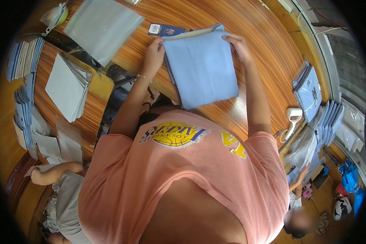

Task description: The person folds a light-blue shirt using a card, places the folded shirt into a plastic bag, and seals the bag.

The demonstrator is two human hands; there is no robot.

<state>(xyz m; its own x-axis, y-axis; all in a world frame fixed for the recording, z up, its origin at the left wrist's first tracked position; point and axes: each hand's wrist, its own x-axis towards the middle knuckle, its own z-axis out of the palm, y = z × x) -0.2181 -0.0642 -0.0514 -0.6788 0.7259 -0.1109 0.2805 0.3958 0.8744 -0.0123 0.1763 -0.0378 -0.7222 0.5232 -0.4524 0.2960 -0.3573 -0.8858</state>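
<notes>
Head view: left hand point(155, 52), right hand point(238, 45) pinch blue garment point(202, 69) by corners; navy tag point(173, 31) bears barcode sticker point(154, 29).

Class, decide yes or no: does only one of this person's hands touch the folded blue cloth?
No, the left hand and right hand both touch the cloth.

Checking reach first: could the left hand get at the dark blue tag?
Probably yes: the dark blue tag lies close by, mostly uncovered, though the left hand may have to release the folded blue cloth.
</notes>
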